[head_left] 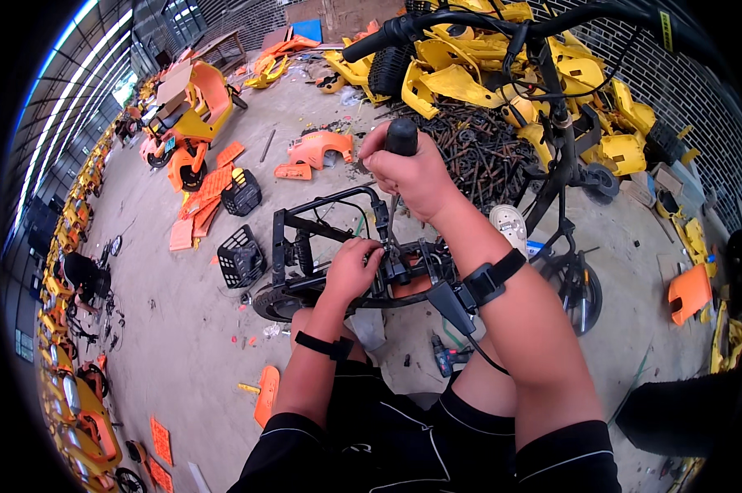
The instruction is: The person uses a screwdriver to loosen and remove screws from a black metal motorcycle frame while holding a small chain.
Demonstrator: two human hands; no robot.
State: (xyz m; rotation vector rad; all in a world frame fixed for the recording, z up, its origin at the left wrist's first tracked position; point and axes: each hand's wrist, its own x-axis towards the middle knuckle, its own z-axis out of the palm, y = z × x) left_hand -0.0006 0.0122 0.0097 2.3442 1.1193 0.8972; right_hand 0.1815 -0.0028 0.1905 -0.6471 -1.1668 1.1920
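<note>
In front of me stands a stripped black scooter frame (pixel 281 246), with bare tubes, a coil spring and cables showing. My right hand (pixel 424 177) is closed round the thick black handle of a screwdriver (pixel 402 138). Its shaft points down toward the middle of the frame; the tip is hidden among the parts. Lower and to the left, my left hand (pixel 353 269) is at the frame beside the shaft, fingers bent in and pinched. What they hold, if anything, is hidden. The black handlebar (pixel 470 18) rises at the far right, above the front wheel (pixel 580 292).
A power drill (pixel 447 355) lies on the floor by my leg. Beyond the frame are a heap of rusty metal parts (pixel 478 144) and piled yellow panels (pixel 453 82). Black baskets (pixel 241 256) and orange panels lie left. A person (pixel 83 275) crouches farther left near lined-up scooters.
</note>
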